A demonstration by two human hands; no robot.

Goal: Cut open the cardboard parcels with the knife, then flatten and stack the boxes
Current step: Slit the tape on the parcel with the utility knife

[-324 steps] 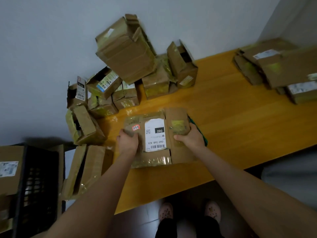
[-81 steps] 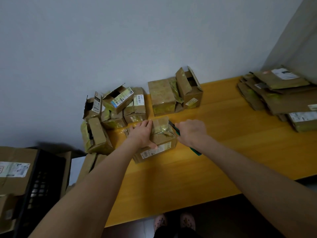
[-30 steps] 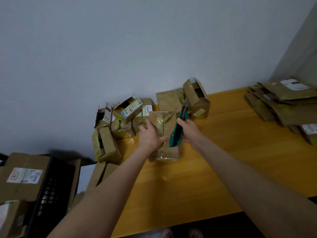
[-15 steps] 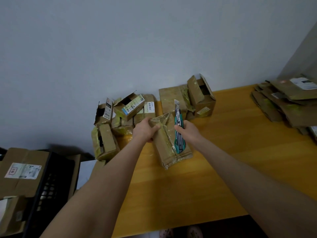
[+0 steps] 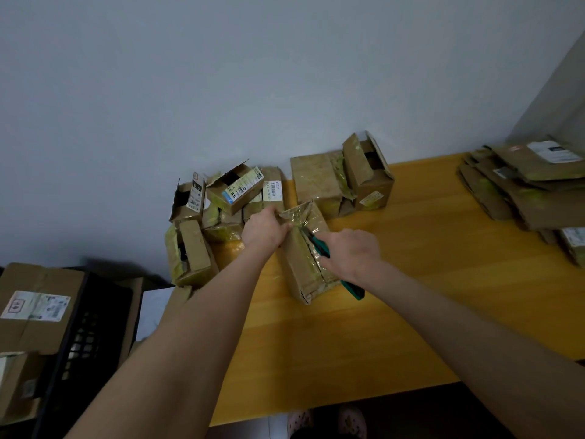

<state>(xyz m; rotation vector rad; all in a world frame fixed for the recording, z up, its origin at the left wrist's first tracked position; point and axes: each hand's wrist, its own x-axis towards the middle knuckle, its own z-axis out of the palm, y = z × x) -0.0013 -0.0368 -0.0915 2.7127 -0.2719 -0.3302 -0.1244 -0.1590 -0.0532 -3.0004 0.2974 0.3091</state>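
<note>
Yellow wood table (image 5: 443,280) w/ parcels (image 5: 240,194) piled against grey wall (image 5: 253,74).

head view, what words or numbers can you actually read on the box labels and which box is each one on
"010", sideways, on the white label of the leftmost open box in the pile.
Blue-striped label on the tilted open box: too small to read.
Barcode label behind it: blurred.
Far-left box label: blurred.
Flattened stack labels: blurred.

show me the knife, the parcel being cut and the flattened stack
knife (image 5: 320,247): head view, green handle
parcel (image 5: 296,270): head view, taped side face
flattened stack (image 5: 538,201): head view, brown upper sheet
</note>
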